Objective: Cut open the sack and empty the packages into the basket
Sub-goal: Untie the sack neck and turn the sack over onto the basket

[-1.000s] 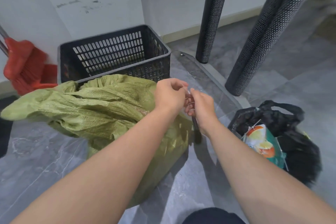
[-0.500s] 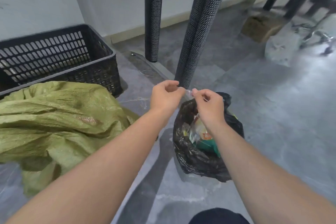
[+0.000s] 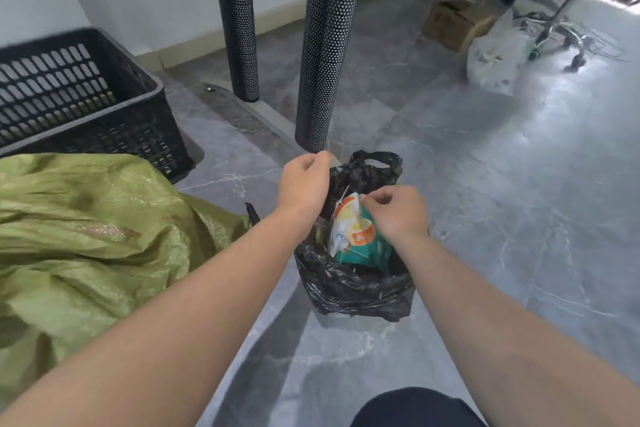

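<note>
The crumpled green woven sack (image 3: 97, 239) lies on the floor at the left, in front of the black slotted plastic basket (image 3: 79, 104). Both my hands hover over an open black plastic bag (image 3: 360, 284) in the middle of the floor. My left hand (image 3: 304, 184) is closed in a fist above the bag's far left rim. My right hand (image 3: 394, 211) is pinched just over an orange, white and teal packet (image 3: 353, 236) inside the bag. A thin pale string (image 3: 344, 192) runs between the two hands. No packages from the sack are visible.
Two black perforated metal legs (image 3: 325, 45) stand just behind the bag. A cardboard box (image 3: 453, 21), a clear plastic bag (image 3: 495, 55) and a chair base (image 3: 561, 38) are at the far right. A small dark object (image 3: 251, 213) sticks up at the sack's right edge. Grey tiled floor all round.
My view and both hands have swung right from the sack to over the black bag. The hands have moved apart, the right one dropping down to the packet.
</note>
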`<move>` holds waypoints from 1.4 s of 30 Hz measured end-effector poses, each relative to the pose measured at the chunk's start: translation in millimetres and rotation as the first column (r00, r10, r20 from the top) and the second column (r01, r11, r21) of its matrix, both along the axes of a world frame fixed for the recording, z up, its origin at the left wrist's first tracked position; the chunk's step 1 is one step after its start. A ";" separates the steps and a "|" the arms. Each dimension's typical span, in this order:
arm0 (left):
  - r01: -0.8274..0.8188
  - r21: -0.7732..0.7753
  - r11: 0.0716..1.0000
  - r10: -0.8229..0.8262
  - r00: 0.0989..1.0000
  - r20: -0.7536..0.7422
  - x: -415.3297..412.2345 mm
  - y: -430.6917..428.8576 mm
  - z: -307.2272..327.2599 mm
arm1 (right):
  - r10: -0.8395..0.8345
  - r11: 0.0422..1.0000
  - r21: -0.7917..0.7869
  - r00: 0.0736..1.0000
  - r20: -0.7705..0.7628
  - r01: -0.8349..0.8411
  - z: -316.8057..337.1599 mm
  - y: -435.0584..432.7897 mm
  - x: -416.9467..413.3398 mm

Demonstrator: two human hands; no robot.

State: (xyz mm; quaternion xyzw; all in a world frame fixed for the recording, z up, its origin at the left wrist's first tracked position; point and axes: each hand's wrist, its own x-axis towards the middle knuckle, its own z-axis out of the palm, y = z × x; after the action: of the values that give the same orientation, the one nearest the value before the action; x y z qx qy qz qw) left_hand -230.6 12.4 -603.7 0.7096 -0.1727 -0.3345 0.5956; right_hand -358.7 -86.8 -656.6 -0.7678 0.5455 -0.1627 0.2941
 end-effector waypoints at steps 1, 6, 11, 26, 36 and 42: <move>-0.008 0.001 1.000 0.008 1.000 -0.001 2.1 2.7 0.9 | 0.005 1.000 -0.003 1.000 0.020 -0.004 2.1 1.1 3.8; -0.022 0.020 1.000 0.021 0.998 0.056 24.8 29.5 14.6 | 0.147 0.989 -0.014 0.977 0.155 -0.146 25.4 16.6 47.1; -0.128 0.015 0.992 0.124 0.978 0.170 67.4 83.6 46.7 | 0.311 0.950 -0.040 0.922 0.229 -0.310 52.5 53.7 122.2; -0.255 0.498 0.829 0.185 0.965 0.187 149.4 322.9 70.3 | 0.828 0.472 0.321 0.537 0.158 -0.821 63.1 235.5 257.8; -0.160 0.643 0.749 0.199 0.980 0.013 166.5 376.7 32.1 | 0.914 0.405 0.295 0.389 -0.114 -0.865 41.7 275.4 267.5; -0.419 0.037 0.907 0.421 0.904 -0.073 178.2 352.4 16.2 | 0.841 0.480 0.212 0.515 0.162 -0.851 36.3 286.2 277.3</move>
State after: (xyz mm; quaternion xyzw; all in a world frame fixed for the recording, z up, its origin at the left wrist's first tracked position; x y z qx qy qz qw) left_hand -52.4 364.9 -587.6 0.7225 0.0111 -0.2281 0.6526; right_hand -81.4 199.4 -620.4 -0.8866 0.1081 0.0640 0.4453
